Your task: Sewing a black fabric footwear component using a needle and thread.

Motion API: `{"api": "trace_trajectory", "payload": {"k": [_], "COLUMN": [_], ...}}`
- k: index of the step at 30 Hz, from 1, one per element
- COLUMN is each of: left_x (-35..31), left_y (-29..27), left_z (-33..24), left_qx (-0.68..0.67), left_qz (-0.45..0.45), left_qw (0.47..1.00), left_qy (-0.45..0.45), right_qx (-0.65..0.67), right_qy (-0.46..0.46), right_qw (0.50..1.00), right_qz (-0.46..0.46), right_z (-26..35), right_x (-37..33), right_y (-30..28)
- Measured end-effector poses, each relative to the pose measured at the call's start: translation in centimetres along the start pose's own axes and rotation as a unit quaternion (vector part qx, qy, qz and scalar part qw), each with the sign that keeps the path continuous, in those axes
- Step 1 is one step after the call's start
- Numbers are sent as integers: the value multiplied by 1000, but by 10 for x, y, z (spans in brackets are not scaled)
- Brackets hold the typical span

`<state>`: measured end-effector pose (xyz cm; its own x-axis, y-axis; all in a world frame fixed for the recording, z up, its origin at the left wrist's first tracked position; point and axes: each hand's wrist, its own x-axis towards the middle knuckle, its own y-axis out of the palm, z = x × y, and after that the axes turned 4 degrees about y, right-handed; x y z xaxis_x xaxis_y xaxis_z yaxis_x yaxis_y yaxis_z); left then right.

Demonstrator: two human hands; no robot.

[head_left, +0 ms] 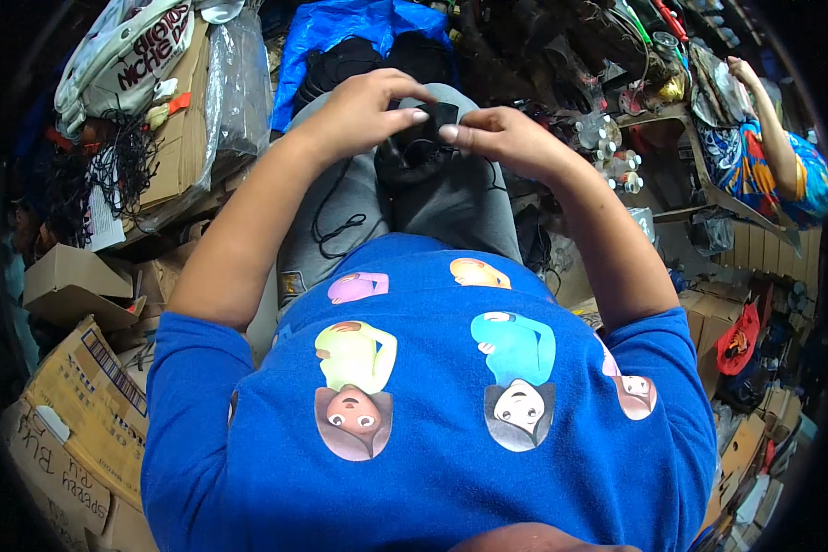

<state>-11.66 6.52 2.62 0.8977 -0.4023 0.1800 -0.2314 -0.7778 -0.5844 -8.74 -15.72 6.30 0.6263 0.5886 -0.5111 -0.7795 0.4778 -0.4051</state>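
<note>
Left hand (370, 110) and right hand (511, 141), grips closed on a black item (442, 116), partly hide its indistinct shape.

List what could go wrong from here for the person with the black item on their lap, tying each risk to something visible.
1. The black item rests on the lap by the left hand and right hand; it might slip if the knees shift.
2. The loose dark cord on the gray trousers could snag.
3. Clear bottles beyond the right forearm might get knocked, if within reach.
</note>
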Motion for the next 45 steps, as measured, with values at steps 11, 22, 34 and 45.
{"api": "trace_trajectory", "payload": {"k": [11, 22, 34, 45], "left_x": [36, 37, 36, 39], "left_y": [20, -1, -1, 0], "left_z": [-14, 14, 12, 11], "left_qx": [-48, -218, -234, -217], "left_qz": [115, 191, 235, 246], "left_qw": [991, 954, 940, 941], "left_qy": [-45, -81, -81, -88], "right_qx": [-28, 52, -200, -245], "right_qy": [-41, -128, -98, -115], "right_qw": [998, 979, 962, 951], "right_qz": [-36, -147, -157, -147], "right_z": [-14, -1, -12, 0], "right_x": [-34, -68, -34, -31], "right_y": [4, -25, -1, -3]}}
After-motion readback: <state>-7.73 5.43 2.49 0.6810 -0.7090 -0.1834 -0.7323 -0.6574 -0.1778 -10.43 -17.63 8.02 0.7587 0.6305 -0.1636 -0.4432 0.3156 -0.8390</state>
